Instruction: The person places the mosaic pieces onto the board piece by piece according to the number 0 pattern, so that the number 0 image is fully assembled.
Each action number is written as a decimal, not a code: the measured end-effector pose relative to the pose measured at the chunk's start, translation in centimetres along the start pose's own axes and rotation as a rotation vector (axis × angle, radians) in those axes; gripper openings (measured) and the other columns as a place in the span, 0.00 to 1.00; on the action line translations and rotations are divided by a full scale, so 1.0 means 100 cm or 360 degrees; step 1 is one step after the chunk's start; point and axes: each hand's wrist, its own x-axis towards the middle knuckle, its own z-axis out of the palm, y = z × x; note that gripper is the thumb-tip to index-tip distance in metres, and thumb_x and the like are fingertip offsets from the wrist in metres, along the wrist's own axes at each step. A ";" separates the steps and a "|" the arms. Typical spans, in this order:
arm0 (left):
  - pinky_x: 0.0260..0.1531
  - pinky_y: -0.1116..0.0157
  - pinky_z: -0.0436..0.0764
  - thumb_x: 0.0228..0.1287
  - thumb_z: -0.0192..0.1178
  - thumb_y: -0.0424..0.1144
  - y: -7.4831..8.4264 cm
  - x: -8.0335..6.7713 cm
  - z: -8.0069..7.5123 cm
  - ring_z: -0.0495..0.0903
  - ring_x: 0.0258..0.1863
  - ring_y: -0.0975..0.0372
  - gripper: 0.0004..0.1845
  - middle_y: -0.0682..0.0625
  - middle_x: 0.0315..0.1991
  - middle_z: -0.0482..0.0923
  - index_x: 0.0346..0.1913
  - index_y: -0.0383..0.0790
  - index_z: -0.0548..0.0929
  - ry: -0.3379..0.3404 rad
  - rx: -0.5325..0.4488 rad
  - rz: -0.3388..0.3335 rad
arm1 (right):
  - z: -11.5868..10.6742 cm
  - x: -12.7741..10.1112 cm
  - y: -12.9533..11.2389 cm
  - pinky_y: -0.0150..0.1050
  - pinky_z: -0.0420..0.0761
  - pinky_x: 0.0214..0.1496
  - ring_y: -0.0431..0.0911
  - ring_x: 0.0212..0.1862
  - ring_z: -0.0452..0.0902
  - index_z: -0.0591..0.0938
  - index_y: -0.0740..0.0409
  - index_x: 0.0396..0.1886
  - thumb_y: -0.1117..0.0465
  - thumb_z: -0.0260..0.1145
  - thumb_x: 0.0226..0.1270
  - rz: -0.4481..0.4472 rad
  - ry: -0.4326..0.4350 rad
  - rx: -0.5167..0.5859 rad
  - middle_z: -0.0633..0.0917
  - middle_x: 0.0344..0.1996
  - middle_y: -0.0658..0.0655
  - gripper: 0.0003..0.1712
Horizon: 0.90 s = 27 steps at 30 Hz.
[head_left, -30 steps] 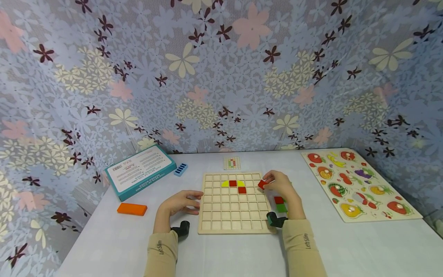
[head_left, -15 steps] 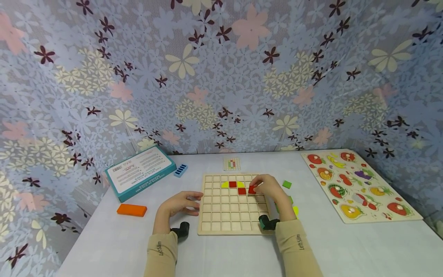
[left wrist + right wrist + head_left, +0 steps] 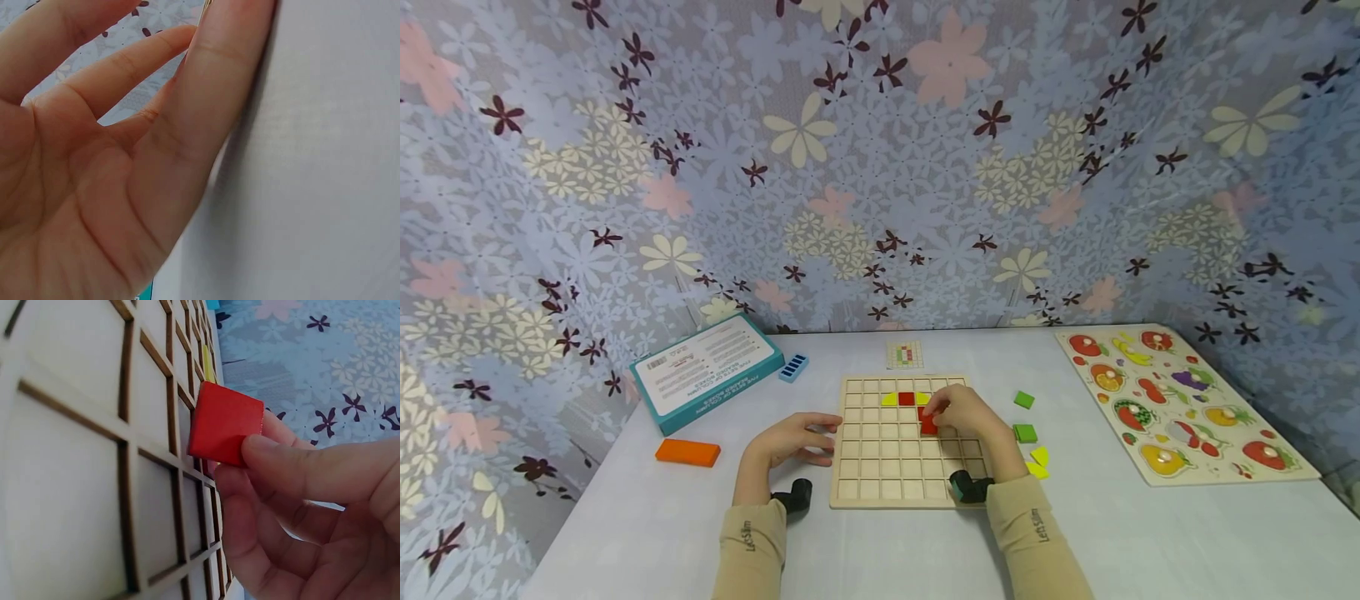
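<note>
A wooden grid board [image 3: 880, 469] lies on the table, with a red tile [image 3: 907, 399] between two yellow pieces [image 3: 889, 400] in its upper rows. My right hand [image 3: 964, 413] pinches another red square tile [image 3: 226, 423] between thumb and fingers, tilted close over the grid. In the head view that tile overlaps a red one set just below the top red tile. My left hand [image 3: 792, 437] rests beside the board's left edge, fingers relaxed and fingertips right at the rim. In the left wrist view its palm [image 3: 81, 187] shows, holding nothing.
Green tiles [image 3: 1025, 433] and yellow pieces [image 3: 1038, 469] lie right of the board. A small pattern card [image 3: 904, 355] is behind it. To the left are a teal box [image 3: 707, 371], a blue slotted piece [image 3: 793, 367] and an orange block [image 3: 688, 452]. A fruit puzzle board [image 3: 1183, 408] lies far right.
My right hand has carried the red tile leftward from the board's right edge to over its middle columns. My left hand has stayed in place.
</note>
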 end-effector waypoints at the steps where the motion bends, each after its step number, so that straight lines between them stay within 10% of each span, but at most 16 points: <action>1: 0.42 0.59 0.83 0.57 0.58 0.28 0.000 0.000 0.000 0.78 0.38 0.57 0.28 0.36 0.57 0.65 0.63 0.28 0.67 -0.0003 -0.0005 0.0000 | 0.001 0.000 0.001 0.34 0.73 0.30 0.44 0.28 0.70 0.82 0.64 0.29 0.75 0.62 0.53 0.0006 -0.0006 -0.0002 0.78 0.25 0.56 0.06; 27: 0.42 0.58 0.83 0.56 0.58 0.28 0.001 -0.001 0.000 0.77 0.38 0.58 0.29 0.36 0.55 0.65 0.63 0.27 0.66 -0.0015 -0.0017 0.0003 | 0.001 0.004 0.007 0.36 0.77 0.32 0.45 0.29 0.73 0.85 0.57 0.24 0.75 0.64 0.49 -0.0029 -0.0051 -0.0161 0.82 0.27 0.53 0.09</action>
